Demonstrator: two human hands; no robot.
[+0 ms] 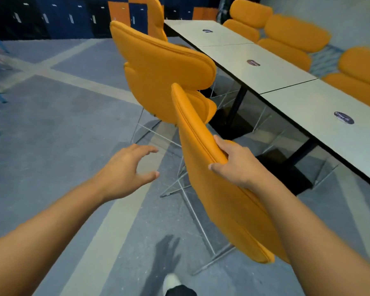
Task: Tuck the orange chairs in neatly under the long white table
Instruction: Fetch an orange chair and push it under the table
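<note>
**Item 1. Nearest orange upholstered chair [212,189], shell back, thin white wire legs [197,221].** It is located on the grey patterned carpet [51,124], beside the near stretch of the long white table with a black edge [286,82]. The legs are seen standing out on the carpet, clear of the table edge, so the chair is judged not yet tucked in. The back's outer face is turned toward the person and the seat side toward the table. The long axis of the back's top edge runs from far to near, roughly along the table's edge but somewhat skewed to it.

**Item 2. Right hand [233,165].** The top edge of the chair back is gripped, with the thumb on the near face and the fingers wrapped over to the far side.

**Item 3. Left hand [126,169].** Nothing is held. The fingers are spread wide and lightly curved. The hand is kept apart from the chair, just to the left of the back's outer face, so the chair lies to its right.

**Relation noted.** The right hand is the one in contact. The table lies further right, past the chair. A push across the back's long axis, toward the table, is judged to be required, with the skew taken out.

**Item 4. Second orange chair [165,69].** It is placed further along the same side, its back turned at an angle to the table.
</note>
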